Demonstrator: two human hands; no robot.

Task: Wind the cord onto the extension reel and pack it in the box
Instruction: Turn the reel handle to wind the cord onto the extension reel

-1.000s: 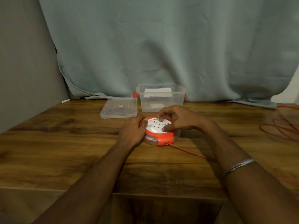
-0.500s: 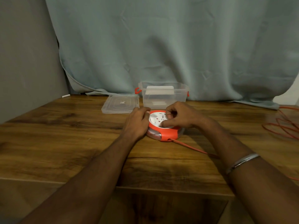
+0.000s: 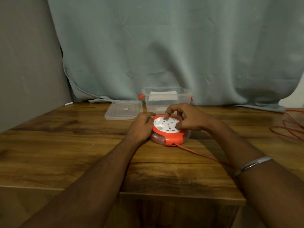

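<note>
No readable text, brand name, number or sign is showing anywhere in this view. The white face of the extension reel (image 3: pixel 166 125) is carrying only small red socket openings and a faint ring mark, none forming letters. Behind the reel, the clear box (image 3: pixel 166 99) is showing a pale rectangular label on its wall, but the label is appearing blank or too blurred to read. Left of the box, the lid (image 3: pixel 123 110) is bearing a small pale mark at its centre, too small to make out.
</note>
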